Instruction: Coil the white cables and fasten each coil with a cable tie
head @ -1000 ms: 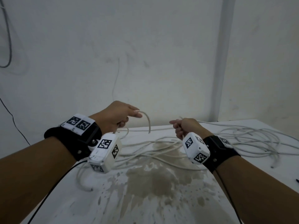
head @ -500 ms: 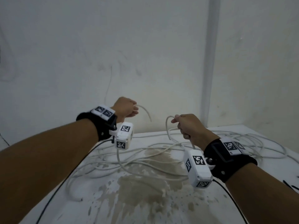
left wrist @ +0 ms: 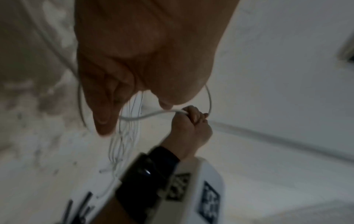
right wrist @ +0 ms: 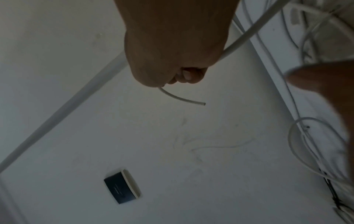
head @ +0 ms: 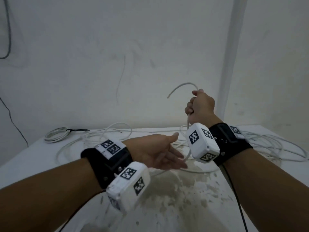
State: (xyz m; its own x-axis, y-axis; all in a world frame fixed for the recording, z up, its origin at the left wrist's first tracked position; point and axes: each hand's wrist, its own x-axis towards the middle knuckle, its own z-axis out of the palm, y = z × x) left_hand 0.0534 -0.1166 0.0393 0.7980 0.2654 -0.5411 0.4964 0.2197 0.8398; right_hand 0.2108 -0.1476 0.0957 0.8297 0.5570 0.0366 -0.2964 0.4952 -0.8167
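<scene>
The right hand (head: 201, 106) is raised above the bench (head: 33, 153), closed in a fist round a white cable (head: 181, 86). The fingers curl fully about it, the thumb on top. A short free end of the cable arches up out of the top of the fist and bends over to the left, ending in the air with its cut tip pointing down. From the bottom of the fist the cable drops past the white wrist camera box (head: 201, 144), then runs down to the bench top near the middle, where it joins a loose tangle of white cable (head: 267, 144) that spreads toward the right edge and back edge.

The left hand (head: 157, 153) is lower, just above the middle of the bench, palm turned inward with fingers straight and together, thumb raised. It holds nothing. Its fingertips (head: 181, 164) reach toward the hanging stretch of cable below the right fist; the head view is too blurred to say whether they touch it. In the left wrist view the fingers (left wrist: 103, 115) hang extended and the cable (left wrist: 149, 116) crosses just beyond them into the right fist (left wrist: 189, 125).

Near the back left corner of the bench lies a finished coil (head: 56, 134), flat, bound with a black cable tie (head: 76, 130) whose tail sticks out to the right. More loose loops (head: 107, 131) lie between that coil and the hands. A brownish stain (head: 180, 190) marks the bench top toward the near edge.
</scene>
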